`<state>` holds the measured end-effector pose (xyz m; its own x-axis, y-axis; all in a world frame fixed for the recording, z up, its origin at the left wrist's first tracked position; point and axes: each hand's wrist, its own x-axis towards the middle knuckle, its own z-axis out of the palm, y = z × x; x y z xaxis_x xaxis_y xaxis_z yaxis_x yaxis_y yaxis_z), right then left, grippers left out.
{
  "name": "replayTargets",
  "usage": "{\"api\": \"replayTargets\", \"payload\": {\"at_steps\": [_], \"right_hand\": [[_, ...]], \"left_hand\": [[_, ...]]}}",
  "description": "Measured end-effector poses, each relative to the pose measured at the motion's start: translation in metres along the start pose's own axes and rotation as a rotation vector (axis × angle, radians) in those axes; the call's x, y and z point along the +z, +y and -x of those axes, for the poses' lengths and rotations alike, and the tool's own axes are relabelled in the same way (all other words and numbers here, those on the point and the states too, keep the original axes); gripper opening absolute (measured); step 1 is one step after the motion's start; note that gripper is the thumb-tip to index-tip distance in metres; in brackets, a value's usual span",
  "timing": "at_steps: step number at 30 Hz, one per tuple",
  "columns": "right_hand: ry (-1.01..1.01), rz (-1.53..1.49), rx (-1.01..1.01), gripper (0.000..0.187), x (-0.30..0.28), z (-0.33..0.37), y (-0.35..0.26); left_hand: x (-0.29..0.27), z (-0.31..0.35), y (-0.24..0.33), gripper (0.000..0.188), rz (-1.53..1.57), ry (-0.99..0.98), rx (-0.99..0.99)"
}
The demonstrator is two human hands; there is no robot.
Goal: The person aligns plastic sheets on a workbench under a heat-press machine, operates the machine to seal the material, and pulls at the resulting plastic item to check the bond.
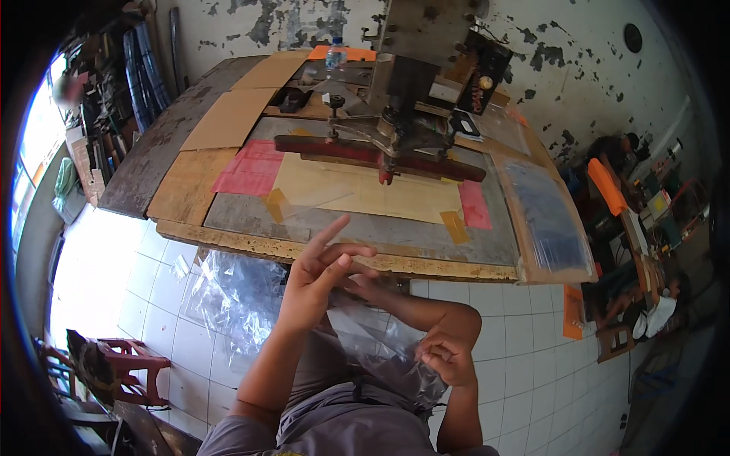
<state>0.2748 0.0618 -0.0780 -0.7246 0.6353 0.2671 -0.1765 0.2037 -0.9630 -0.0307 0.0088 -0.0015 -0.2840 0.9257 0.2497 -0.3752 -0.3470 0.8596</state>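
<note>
My left hand (312, 281) is raised at the table's near edge, index finger stretched out and the others partly bent and apart. Nothing shows in its grip. Lower and to the right, my right hand (449, 357) has curled fingers against the clear plastic (380, 342) over my lap, seemingly pinching it. Beyond my left hand, a pale yellow sheet (365, 190) lies taped on the grey plate (251, 219), with pink sheets (249, 167) at its ends. A dark red press bar (319, 149) hangs above it.
Crumpled clear plastic (236, 304) is heaped under the table's left side. Clear-wrapped flat material (544, 213) lies on the right. Cardboard (228, 119) and a water bottle (335, 57) are farther back. A red stool (133, 368) stands left; a person (612, 152) is at far right.
</note>
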Motion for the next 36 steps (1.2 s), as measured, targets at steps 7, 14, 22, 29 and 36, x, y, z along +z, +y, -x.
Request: {"api": "replayTargets", "payload": {"at_steps": [7, 14, 22, 29, 36], "right_hand": [[-0.023, -0.054, 0.082, 0.013, -0.001, 0.01, 0.024], [0.001, -0.086, 0.155, 0.013, -0.008, 0.01, 0.035], [-0.026, -0.124, 0.187, 0.013, -0.013, 0.012, 0.044], [-0.036, -0.172, 0.182, 0.012, -0.017, 0.014, 0.043], [-0.028, -0.175, 0.176, 0.012, -0.022, 0.02, 0.048]], "left_hand": [[-0.009, 0.01, 0.007, 0.058, -0.118, 0.138, 0.121], [-0.012, 0.013, 0.016, 0.05, -0.169, 0.267, 0.185], [-0.019, 0.013, 0.028, 0.028, -0.272, 0.518, 0.21], [-0.035, 0.011, 0.03, 0.023, -0.23, 0.541, 0.181], [-0.043, 0.013, 0.027, 0.022, -0.189, 0.487, 0.166]]}}
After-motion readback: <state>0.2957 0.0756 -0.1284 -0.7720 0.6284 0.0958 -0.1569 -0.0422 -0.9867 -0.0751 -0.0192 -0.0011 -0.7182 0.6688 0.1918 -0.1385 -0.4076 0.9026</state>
